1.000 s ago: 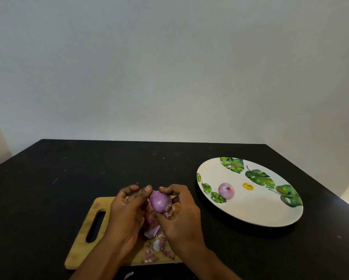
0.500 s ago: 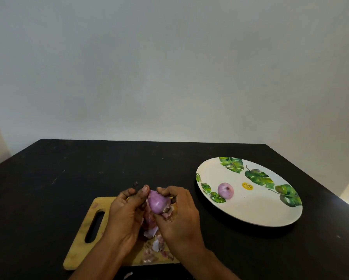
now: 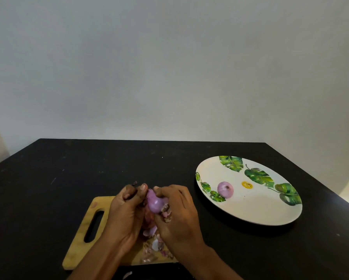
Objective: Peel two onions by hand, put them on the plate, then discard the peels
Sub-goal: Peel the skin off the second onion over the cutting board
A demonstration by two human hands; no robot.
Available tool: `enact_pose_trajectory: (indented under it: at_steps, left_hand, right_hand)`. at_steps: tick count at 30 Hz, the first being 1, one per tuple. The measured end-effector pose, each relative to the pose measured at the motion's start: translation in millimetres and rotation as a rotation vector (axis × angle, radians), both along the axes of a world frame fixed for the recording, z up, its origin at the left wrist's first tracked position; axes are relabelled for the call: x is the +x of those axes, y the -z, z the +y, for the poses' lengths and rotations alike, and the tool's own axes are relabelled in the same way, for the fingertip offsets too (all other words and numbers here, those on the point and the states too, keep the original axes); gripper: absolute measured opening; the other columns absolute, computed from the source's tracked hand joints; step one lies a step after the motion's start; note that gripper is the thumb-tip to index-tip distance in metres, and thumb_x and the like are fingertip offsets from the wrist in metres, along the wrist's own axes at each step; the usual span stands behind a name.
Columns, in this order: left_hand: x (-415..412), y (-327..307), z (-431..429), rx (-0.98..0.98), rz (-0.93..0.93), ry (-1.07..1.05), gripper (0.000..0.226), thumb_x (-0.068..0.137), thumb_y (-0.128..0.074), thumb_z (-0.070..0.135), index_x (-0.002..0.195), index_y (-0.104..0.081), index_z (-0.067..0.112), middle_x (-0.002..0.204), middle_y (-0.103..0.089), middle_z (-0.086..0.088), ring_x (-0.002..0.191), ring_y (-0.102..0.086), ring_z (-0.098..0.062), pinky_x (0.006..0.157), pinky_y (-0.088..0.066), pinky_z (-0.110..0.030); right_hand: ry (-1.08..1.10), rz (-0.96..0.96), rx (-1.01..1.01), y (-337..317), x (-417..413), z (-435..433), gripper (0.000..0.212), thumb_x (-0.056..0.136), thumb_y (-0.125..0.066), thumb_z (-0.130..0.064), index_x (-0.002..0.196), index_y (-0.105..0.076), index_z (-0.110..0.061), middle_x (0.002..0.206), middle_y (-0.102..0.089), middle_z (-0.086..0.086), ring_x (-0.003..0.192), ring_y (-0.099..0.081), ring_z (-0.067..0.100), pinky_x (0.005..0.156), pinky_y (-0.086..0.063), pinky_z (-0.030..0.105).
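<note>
A purple onion is held above the wooden cutting board. My left hand grips its left side with curled fingers. My right hand grips its right side, with bits of loose peel by the palm. Torn peels lie on the board under the hands. A second, peeled onion sits on the left part of the white plate with green leaf prints.
The black table runs back to a pale wall. A small dark peel scrap lies just beyond the left hand. Another pale scrap lies at the table's near edge.
Both hands have turned the onion a little between them; its tip now points up and left. The plate and the onion on it have not moved.
</note>
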State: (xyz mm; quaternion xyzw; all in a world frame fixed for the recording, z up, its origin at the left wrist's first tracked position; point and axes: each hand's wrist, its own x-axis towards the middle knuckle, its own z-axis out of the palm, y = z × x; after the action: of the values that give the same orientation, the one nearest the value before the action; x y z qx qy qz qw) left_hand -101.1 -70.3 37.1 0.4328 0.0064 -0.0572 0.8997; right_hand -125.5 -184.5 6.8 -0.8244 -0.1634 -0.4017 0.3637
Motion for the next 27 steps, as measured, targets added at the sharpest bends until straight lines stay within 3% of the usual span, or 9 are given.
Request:
enact_pose_trajectory:
  at_steps: [3, 5, 7, 12, 16, 20, 23, 27]
  left_hand:
    - [-1, -1, -2, 0.006, -0.010, -0.053, 0.021, 0.081, -0.055, 0.006, 0.061, -0.052, 0.012, 0.073, -0.062, -0.011, 0.071, -0.062, -0.020, 0.069, -0.051, -0.036]
    - [-1, 1, -3, 0.059, -0.024, -0.103, 0.026, 0.082, -0.056, 0.006, 0.058, -0.053, 0.014, 0.072, -0.063, -0.010, 0.070, -0.064, -0.019, 0.065, -0.052, -0.033]
    - [-1, 2, -5, 0.122, -0.025, -0.128, 0.016, 0.073, -0.063, 0.012, 0.067, -0.048, 0.012, 0.077, -0.062, -0.012, 0.073, -0.063, -0.021, 0.063, -0.050, -0.034]
    - [1, 5, -4, 0.071, 0.065, -0.096, 0.034, 0.063, -0.068, 0.014, 0.092, -0.050, 0.012, 0.088, -0.065, -0.011, 0.075, -0.065, -0.020, 0.058, -0.052, -0.032]
    - [3, 5, -3, -0.034, 0.092, -0.059, 0.031, 0.064, -0.065, 0.009, 0.091, -0.050, 0.009, 0.085, -0.065, -0.011, 0.074, -0.065, -0.020, 0.054, -0.057, -0.029]
    - [3, 3, -1, -0.059, 0.096, -0.021, 0.024, 0.067, -0.062, 0.008, 0.087, -0.049, 0.009, 0.077, -0.065, -0.009, 0.069, -0.064, -0.020, 0.048, -0.056, -0.030]
    - [4, 2, 0, -0.051, 0.101, 0.008, 0.022, 0.067, -0.061, 0.007, 0.086, -0.051, 0.009, 0.075, -0.065, -0.008, 0.069, -0.065, -0.021, 0.053, -0.059, -0.035]
    - [5, 2, 1, -0.034, 0.081, 0.010, 0.021, 0.067, -0.060, 0.007, 0.086, -0.052, 0.008, 0.067, -0.066, -0.006, 0.056, -0.066, -0.014, 0.048, -0.055, -0.027]
  right_hand:
    - [-0.061, 0.259, 0.178, -13, -8, 3, 0.048, 0.074, -0.080, -0.016, 0.096, -0.045, -0.042, 0.109, -0.056, -0.011, 0.098, -0.052, -0.004, 0.086, -0.039, 0.001]
    - [-0.100, 0.405, 0.300, -15, -8, 3, 0.051, 0.074, -0.081, -0.016, 0.093, -0.043, -0.043, 0.106, -0.056, -0.016, 0.098, -0.056, -0.001, 0.081, -0.043, 0.004]
    - [-0.076, 0.417, 0.358, -13, -6, 2, 0.051, 0.072, -0.083, -0.015, 0.093, -0.045, -0.042, 0.103, -0.056, -0.018, 0.097, -0.059, 0.000, 0.078, -0.046, 0.006]
    - [-0.083, 0.419, 0.386, -12, -7, 4, 0.051, 0.071, -0.084, -0.016, 0.095, -0.046, -0.040, 0.103, -0.056, -0.021, 0.098, -0.059, -0.001, 0.079, -0.046, 0.007]
    - [-0.113, 0.434, 0.426, -15, -9, 4, 0.051, 0.070, -0.084, -0.014, 0.098, -0.048, -0.036, 0.105, -0.059, -0.013, 0.097, -0.060, 0.002, 0.081, -0.048, 0.009]
    - [-0.155, 0.488, 0.485, -16, -8, 2, 0.051, 0.067, -0.086, -0.012, 0.099, -0.050, -0.030, 0.102, -0.062, -0.010, 0.096, -0.058, -0.006, 0.078, -0.048, 0.009]
    - [-0.204, 0.548, 0.555, -14, -3, -1, 0.057, 0.063, -0.088, -0.008, 0.101, -0.051, -0.027, 0.102, -0.066, -0.006, 0.094, -0.064, 0.001, 0.081, -0.053, 0.017]
    - [-0.225, 0.583, 0.596, -12, 2, -6, 0.061, 0.060, -0.089, -0.005, 0.102, -0.051, -0.027, 0.101, -0.067, -0.004, 0.095, -0.067, 0.009, 0.084, -0.055, 0.023]
